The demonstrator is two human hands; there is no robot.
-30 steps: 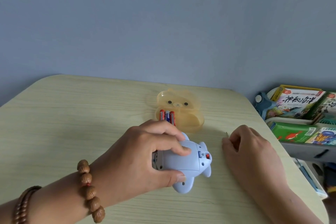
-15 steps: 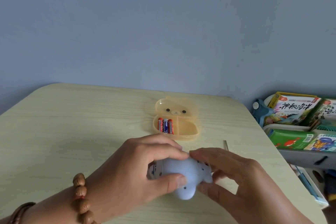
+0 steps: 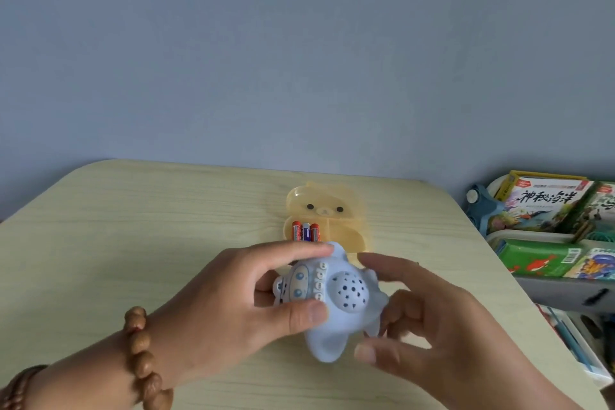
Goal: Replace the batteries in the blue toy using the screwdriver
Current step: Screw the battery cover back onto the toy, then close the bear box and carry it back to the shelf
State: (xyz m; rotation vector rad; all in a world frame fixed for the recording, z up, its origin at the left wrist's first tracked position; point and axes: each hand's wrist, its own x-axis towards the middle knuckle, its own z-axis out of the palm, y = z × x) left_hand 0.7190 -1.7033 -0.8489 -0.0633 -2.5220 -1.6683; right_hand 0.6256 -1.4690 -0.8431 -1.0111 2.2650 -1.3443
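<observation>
Blue plastic, hard by the look of it: the toy [image 3: 336, 303] is a small plane shape, held just above the table [image 3: 133, 243] and in front of the case [image 3: 346, 230]. Its top faces up (perforated dome, row of buttons). The underside, where I judge the battery door sits, is hidden.

Both hands are together on the toy. The left hand [image 3: 233, 306] clamps the nose end, thumb on the near edge and fingers over the far edge. The right hand [image 3: 432, 319] curls round the tail end, thumb by the near fin and fingers behind the body.

Handling, as a judgement:
- Light, rigid shell, smooth and rounded, so somewhat slippery.
- The fins look thin and might snap if levered.
- The best hold is across the fat body, clear of the buttons.
- It wants turning belly-up and bracing on the table before any screw is worked.

Three batteries [image 3: 306, 231] lie side by side in the case's left compartment. The screwdriver is not clearly seen; the right hand may cover it.
</observation>
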